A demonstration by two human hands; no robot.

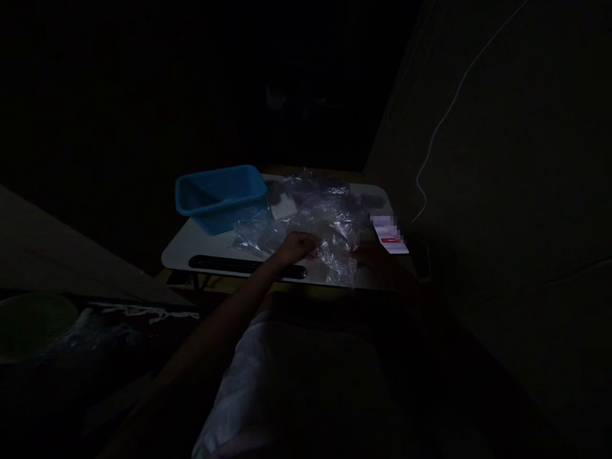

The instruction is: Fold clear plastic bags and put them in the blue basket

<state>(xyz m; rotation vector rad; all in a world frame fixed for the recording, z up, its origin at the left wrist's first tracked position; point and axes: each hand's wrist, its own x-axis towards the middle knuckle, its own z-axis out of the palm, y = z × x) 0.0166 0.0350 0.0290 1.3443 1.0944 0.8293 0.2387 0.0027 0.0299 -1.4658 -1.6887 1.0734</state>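
Observation:
Clear plastic bags (329, 217) lie crumpled across the middle of a small white table (179, 252). My left hand (297, 247) is at the near side of the plastic, its fingers closed on a clear plastic bag. Something small and reddish shows beside its fingertips, too dim to name. My right hand (370, 255) is at the right edge of the plastic, deep in shadow, and its fingers cannot be made out. A white piece (284, 206), perhaps paper, lies among the bags.
A blue plastic basin (220, 191) stands at the table's left. A lit phone (389, 234) lies at the right edge, near a white cable (433, 137) along the wall. A black slot (239, 264) runs along the near edge. A green basket (36, 325) is at lower left.

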